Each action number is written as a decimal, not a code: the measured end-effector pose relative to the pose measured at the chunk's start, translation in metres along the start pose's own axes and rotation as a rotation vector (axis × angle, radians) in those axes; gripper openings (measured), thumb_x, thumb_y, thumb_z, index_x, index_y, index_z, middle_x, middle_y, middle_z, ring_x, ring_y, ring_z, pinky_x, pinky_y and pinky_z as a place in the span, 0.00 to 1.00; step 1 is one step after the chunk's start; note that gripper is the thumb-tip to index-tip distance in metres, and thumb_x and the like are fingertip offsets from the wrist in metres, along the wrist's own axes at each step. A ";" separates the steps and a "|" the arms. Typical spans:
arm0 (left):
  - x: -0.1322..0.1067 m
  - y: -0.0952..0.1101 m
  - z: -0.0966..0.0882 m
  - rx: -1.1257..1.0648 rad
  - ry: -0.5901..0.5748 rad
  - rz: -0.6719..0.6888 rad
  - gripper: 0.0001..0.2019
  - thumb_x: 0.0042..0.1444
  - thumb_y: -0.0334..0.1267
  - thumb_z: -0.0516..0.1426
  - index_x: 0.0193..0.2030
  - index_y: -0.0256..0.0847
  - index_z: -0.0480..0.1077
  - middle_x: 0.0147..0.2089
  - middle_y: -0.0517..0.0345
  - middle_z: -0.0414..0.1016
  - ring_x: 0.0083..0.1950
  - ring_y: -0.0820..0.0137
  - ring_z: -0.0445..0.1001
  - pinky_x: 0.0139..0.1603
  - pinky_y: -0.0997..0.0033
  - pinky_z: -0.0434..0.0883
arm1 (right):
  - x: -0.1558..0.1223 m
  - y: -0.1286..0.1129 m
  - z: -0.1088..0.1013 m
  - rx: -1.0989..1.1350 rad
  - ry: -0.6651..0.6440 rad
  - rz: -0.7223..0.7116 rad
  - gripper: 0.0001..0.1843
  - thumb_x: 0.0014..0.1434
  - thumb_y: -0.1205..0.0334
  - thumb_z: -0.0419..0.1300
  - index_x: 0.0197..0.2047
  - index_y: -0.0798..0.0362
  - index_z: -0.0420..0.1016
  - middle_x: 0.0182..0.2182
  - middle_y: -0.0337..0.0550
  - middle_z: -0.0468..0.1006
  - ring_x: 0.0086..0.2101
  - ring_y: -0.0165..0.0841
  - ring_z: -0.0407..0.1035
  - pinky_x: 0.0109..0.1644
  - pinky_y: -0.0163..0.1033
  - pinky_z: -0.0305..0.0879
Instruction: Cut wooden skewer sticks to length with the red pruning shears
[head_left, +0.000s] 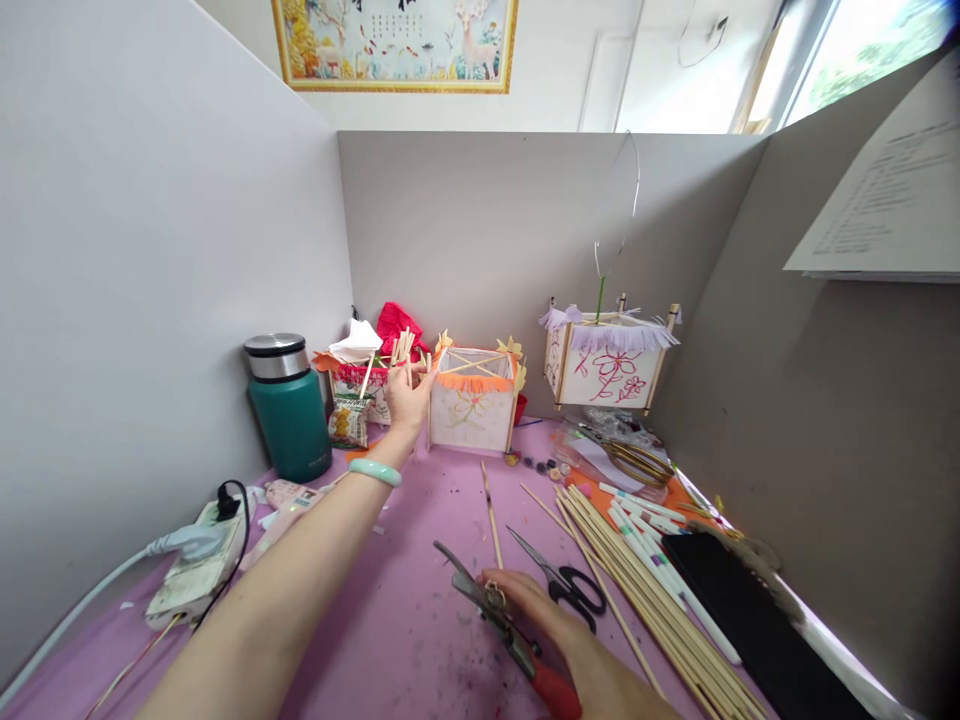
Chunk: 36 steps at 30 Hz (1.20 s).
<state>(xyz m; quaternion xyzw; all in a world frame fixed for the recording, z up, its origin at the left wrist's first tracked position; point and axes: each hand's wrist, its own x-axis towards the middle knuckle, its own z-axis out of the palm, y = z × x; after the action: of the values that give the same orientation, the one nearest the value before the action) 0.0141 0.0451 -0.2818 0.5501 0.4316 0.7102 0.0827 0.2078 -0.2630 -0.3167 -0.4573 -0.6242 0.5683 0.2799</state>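
My left hand (409,398), wearing a pale green bangle (375,472), reaches to the back of the desk. Its fingers are closed around several short wooden sticks (403,345), beside a red-fringed paper lantern (381,405). Just right of that hand stands a white lantern with orange fringe (471,415). Low in front, my right hand (555,625) grips red-handled pruning shears (491,605), their blades apart and pointing up to the left. A single thin stick (491,515) lies beyond the shears' blades. Black-handled scissors (566,580) rest close to my right hand.
Long wooden sticks (637,590), white markers (667,570) and a black phone-like slab (750,620) lie at right. Behind them is a lilac-fringed lantern (611,370) with a wire. A green bottle (289,415) and a power strip (195,565) stand left. Grey partitions (487,220) enclose the desk.
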 end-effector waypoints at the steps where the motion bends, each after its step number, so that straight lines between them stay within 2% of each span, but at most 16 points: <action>1: 0.001 0.000 0.001 0.000 -0.006 -0.011 0.10 0.46 0.41 0.61 0.32 0.38 0.71 0.35 0.55 0.72 0.36 0.69 0.71 0.42 0.67 0.68 | 0.000 0.001 0.001 0.028 0.018 0.005 0.48 0.42 0.63 0.68 0.65 0.46 0.54 0.66 0.44 0.45 0.64 0.41 0.40 0.64 0.44 0.48; 5: 0.001 0.003 0.002 -0.011 -0.036 -0.050 0.11 0.47 0.42 0.60 0.34 0.37 0.73 0.32 0.55 0.74 0.35 0.68 0.72 0.41 0.68 0.68 | -0.001 0.001 0.006 0.080 0.043 0.012 0.48 0.43 0.59 0.69 0.65 0.47 0.54 0.66 0.45 0.45 0.64 0.41 0.40 0.64 0.43 0.48; 11: -0.003 0.007 -0.001 0.021 -0.031 -0.019 0.13 0.49 0.42 0.59 0.39 0.38 0.76 0.36 0.53 0.76 0.39 0.66 0.73 0.45 0.67 0.68 | -0.001 0.001 0.007 0.051 0.030 0.024 0.48 0.42 0.55 0.69 0.65 0.45 0.54 0.66 0.45 0.46 0.64 0.43 0.43 0.61 0.44 0.53; 16: -0.010 0.007 -0.004 0.080 -0.048 0.053 0.14 0.51 0.41 0.57 0.42 0.40 0.76 0.35 0.54 0.75 0.39 0.67 0.73 0.45 0.68 0.68 | 0.000 0.007 0.006 0.009 0.031 -0.020 0.46 0.45 0.57 0.68 0.65 0.45 0.54 0.66 0.45 0.46 0.64 0.41 0.41 0.64 0.45 0.47; 18: -0.012 0.006 -0.004 0.087 -0.058 0.064 0.14 0.52 0.41 0.57 0.43 0.41 0.76 0.34 0.55 0.75 0.38 0.68 0.72 0.45 0.68 0.68 | 0.000 0.007 0.006 -0.010 0.028 -0.026 0.46 0.45 0.56 0.68 0.65 0.46 0.54 0.66 0.46 0.46 0.64 0.42 0.42 0.64 0.45 0.48; 21: -0.015 0.006 -0.004 0.058 -0.065 0.035 0.14 0.52 0.41 0.57 0.44 0.40 0.76 0.33 0.56 0.75 0.37 0.69 0.73 0.42 0.70 0.68 | 0.001 0.005 0.004 -0.039 0.018 -0.020 0.47 0.45 0.55 0.68 0.65 0.46 0.54 0.66 0.47 0.47 0.63 0.42 0.43 0.63 0.45 0.50; 29: -0.024 0.008 -0.008 0.084 -0.065 -0.001 0.12 0.51 0.42 0.58 0.39 0.40 0.77 0.34 0.54 0.77 0.37 0.68 0.73 0.44 0.69 0.68 | 0.000 -0.006 0.003 -0.193 0.024 -0.051 0.45 0.47 0.51 0.67 0.65 0.49 0.54 0.65 0.48 0.50 0.63 0.42 0.45 0.66 0.47 0.43; 32: -0.030 0.004 -0.008 0.083 -0.066 -0.027 0.12 0.51 0.42 0.58 0.39 0.40 0.77 0.35 0.54 0.76 0.38 0.67 0.73 0.44 0.68 0.69 | -0.001 -0.008 0.004 -0.216 0.020 -0.058 0.45 0.47 0.51 0.66 0.65 0.50 0.54 0.65 0.50 0.50 0.63 0.43 0.45 0.66 0.47 0.42; 36: -0.034 -0.008 -0.008 -0.017 -0.032 -0.128 0.12 0.50 0.43 0.58 0.37 0.38 0.77 0.40 0.51 0.76 0.41 0.66 0.74 0.47 0.68 0.69 | 0.000 -0.006 0.004 -0.202 0.017 -0.063 0.43 0.49 0.52 0.65 0.65 0.48 0.54 0.65 0.49 0.51 0.63 0.42 0.47 0.65 0.47 0.44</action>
<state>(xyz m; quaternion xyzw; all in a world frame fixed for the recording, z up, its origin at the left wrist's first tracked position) 0.0176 0.0255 -0.3118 0.5319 0.4584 0.6982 0.1397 0.2026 -0.2641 -0.3120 -0.4680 -0.6900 0.4896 0.2555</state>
